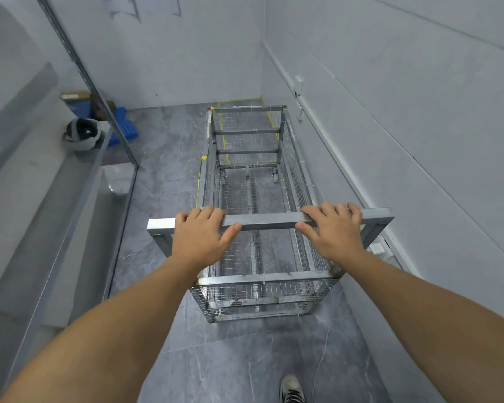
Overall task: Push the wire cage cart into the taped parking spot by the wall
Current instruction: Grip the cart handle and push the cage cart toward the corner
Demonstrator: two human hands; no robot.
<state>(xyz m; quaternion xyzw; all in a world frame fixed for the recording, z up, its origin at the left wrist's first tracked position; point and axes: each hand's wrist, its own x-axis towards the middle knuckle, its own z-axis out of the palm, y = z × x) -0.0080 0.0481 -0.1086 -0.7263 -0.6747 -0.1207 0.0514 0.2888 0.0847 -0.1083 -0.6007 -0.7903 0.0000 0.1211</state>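
Item: wire cage cart, empty, metal frame with mesh sides, standing on the grey stone-pattern floor, lengthwise along the white wall on my right. Its far end sits inside the yellow tape outline marked in the corner; the near end lies outside it.

Handle bar: square steel, crosswise at the near end.

My left hand: wrapped over the bar, fingers on top, thumb beneath.

My right hand: gripping the same bar likewise.

Left side: glass partition, blue crate behind it.

Bottom edge: my shoe.
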